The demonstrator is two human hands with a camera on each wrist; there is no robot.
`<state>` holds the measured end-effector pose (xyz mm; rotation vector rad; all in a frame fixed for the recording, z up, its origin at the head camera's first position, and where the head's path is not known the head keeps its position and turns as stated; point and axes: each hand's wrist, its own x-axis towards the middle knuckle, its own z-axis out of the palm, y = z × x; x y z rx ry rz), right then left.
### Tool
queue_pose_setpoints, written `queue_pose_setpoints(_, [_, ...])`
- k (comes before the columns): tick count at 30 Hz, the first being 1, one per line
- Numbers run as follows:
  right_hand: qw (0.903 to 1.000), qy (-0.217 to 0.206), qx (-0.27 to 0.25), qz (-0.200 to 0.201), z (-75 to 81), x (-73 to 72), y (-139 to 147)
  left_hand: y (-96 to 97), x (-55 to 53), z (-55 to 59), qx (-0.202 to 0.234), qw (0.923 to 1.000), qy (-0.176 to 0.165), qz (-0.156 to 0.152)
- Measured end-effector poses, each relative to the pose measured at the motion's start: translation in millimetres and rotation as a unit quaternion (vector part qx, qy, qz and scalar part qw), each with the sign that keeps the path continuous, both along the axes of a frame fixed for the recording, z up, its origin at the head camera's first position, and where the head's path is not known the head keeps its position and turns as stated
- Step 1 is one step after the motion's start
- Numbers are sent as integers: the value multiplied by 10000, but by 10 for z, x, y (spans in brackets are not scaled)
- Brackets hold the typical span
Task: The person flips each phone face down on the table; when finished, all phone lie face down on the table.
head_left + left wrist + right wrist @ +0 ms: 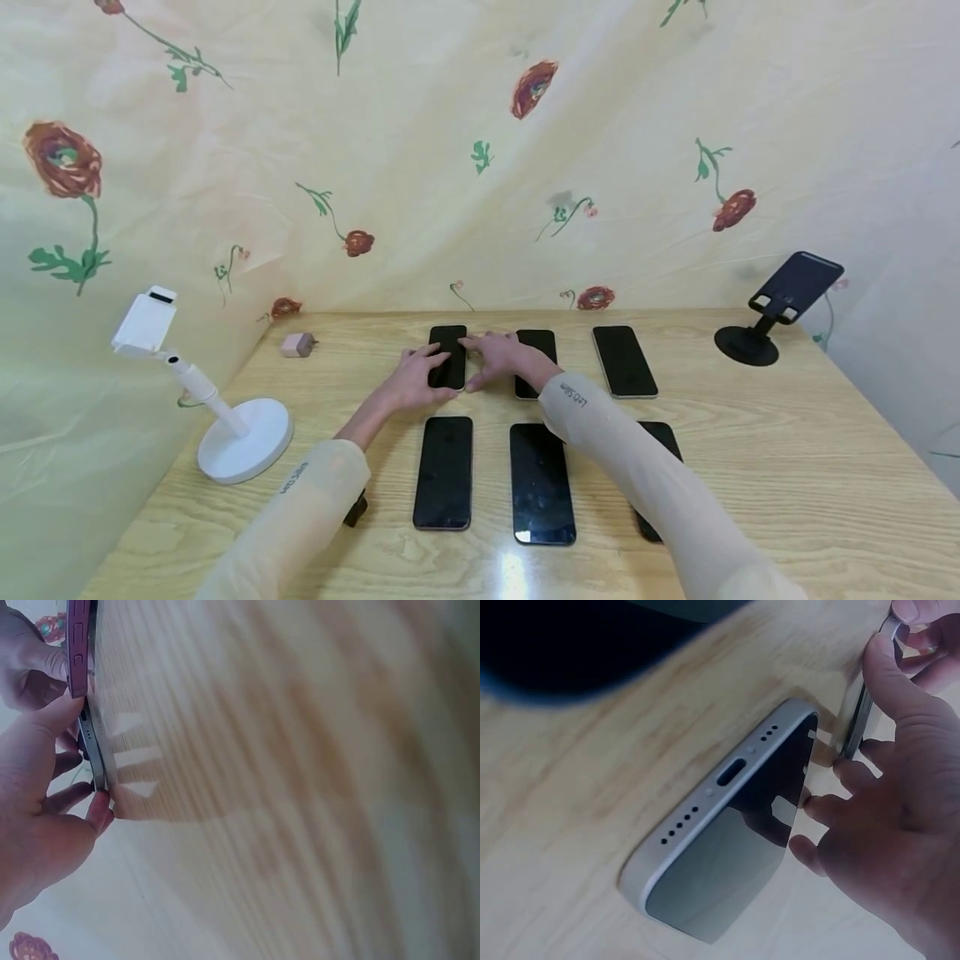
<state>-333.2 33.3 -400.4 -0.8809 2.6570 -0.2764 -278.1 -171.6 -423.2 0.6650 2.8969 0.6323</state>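
Observation:
Both of my hands are at a black-screened phone (pixel 452 333) lying face up at the left of the far row. My left hand (pixel 411 383) grips its left side, fingers over the screen edge and thumb near the close corner. From the other side my right hand (pixel 497 357) holds the right edge, its thumb by the near corner and fingertips farther up. The right wrist view shows the thumb at the end of that phone (pixel 856 720). Just under my right wrist lies a second phone (pixel 536 340), whose silver end (pixel 712 870) is close by my fingers.
Another phone (pixel 624 360) ends the far row. Nearer are three more: a left phone (pixel 444 473), a middle phone (pixel 542 492) and a partly covered phone (pixel 663 437). A white stand (pixel 251 442) and pink charger (pixel 298 345) are left, a black stand (pixel 798 283) right.

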Motion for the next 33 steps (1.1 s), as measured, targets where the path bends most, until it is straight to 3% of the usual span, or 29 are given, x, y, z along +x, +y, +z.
queue_pose_setpoints(14, [9998,156,-132,1,-69,22,-18,-6,20,-6,98,9998,96,-133])
queue_pose_setpoints(24, [9979,-19,-649,-79,-101,34,-24,9,47,-7,335,9993,60,-145])
queue_pose_setpoints(33, [9937,-112,-1099,-162,-113,28,-6,-36,43,-10,579,9972,244,-395])
